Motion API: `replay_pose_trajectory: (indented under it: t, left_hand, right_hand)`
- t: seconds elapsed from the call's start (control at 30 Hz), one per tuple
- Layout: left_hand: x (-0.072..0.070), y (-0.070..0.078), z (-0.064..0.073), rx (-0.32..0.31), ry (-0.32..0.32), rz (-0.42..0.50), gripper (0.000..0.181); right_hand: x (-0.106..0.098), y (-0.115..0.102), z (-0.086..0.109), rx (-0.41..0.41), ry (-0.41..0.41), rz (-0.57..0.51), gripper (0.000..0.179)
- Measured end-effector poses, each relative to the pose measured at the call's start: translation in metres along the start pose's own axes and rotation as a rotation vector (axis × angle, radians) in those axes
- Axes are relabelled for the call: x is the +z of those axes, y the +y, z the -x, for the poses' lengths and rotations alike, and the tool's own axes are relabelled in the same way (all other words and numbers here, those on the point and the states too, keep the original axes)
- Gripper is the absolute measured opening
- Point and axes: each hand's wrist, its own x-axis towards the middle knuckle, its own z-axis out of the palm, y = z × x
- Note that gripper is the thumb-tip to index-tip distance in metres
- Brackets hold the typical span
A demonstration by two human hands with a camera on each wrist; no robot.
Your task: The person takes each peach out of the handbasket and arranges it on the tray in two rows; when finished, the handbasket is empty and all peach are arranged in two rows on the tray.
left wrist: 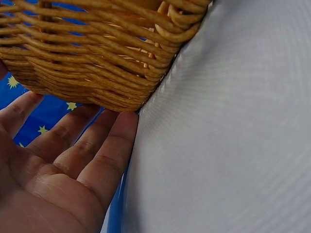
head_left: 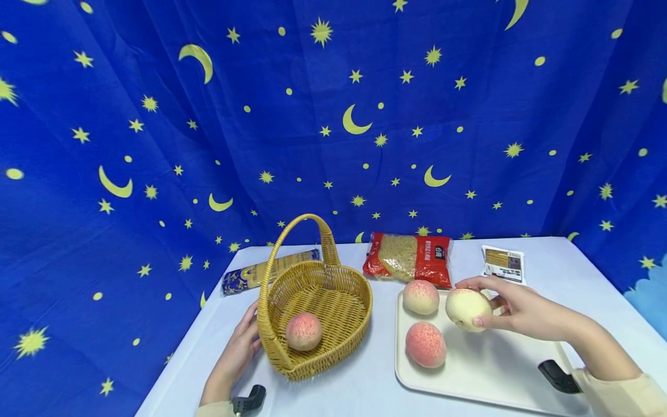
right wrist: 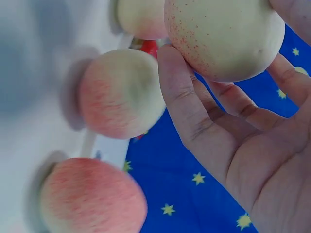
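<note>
My right hand grips a pale cream peach between thumb and fingers above the white tray. On the tray's left side sit a pink-and-cream peach and a redder peach. The right wrist view has another pale peach beyond the held one, mostly hidden by the hand in the head view. My left hand is at the left side of a wicker basket, its extended fingertips right at the lower weave. One pinkish peach lies inside the basket.
Behind the basket lies a blue-and-gold packet. A red bag with a see-through window is behind the tray, and a small white-and-brown packet lies at the back right. The basket's tall handle arches upward. A blue starry curtain closes off the back.
</note>
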Motion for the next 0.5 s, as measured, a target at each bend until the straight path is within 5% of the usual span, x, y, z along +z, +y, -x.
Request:
replay_pose_trajectory:
  t: [0.5]
  left_hand:
    - [0.002, 0.001, 0.001, 0.004, -0.004, -0.008, 0.063]
  right_hand:
    - [0.024, 0.038, 0.030, -0.044, -0.017, -0.043, 0.059]
